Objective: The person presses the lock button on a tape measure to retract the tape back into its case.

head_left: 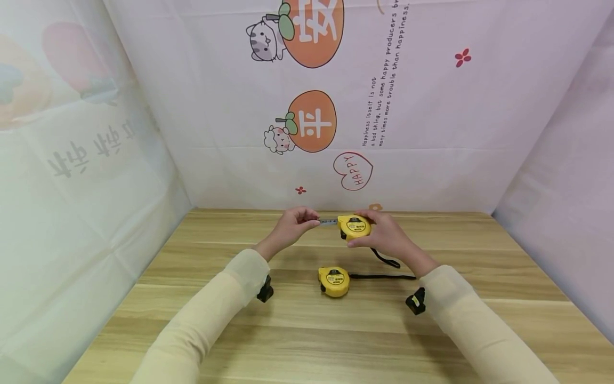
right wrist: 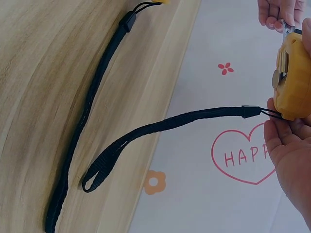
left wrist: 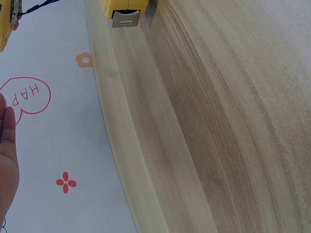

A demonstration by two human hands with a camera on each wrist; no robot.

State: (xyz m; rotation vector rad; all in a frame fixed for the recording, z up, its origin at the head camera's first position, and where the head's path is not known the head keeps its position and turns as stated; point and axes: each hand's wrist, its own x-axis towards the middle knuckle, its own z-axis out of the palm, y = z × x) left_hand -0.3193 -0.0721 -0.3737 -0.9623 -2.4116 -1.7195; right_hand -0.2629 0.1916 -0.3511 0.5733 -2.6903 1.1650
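Observation:
My right hand grips a yellow tape measure above the back of the table. A short length of its metal blade is out on the left side, and my left hand pinches the blade's end between thumb and fingers. From the held tape measure hangs a black wrist strap. A second yellow tape measure lies on the table below and between the hands, its blade's metal end hook showing at the case mouth. Its black strap stretches out to the right.
The wooden table meets a white printed cloth backdrop at its back edge. White cloth walls also stand at left and right. Black wrist cameras sit under both sleeves.

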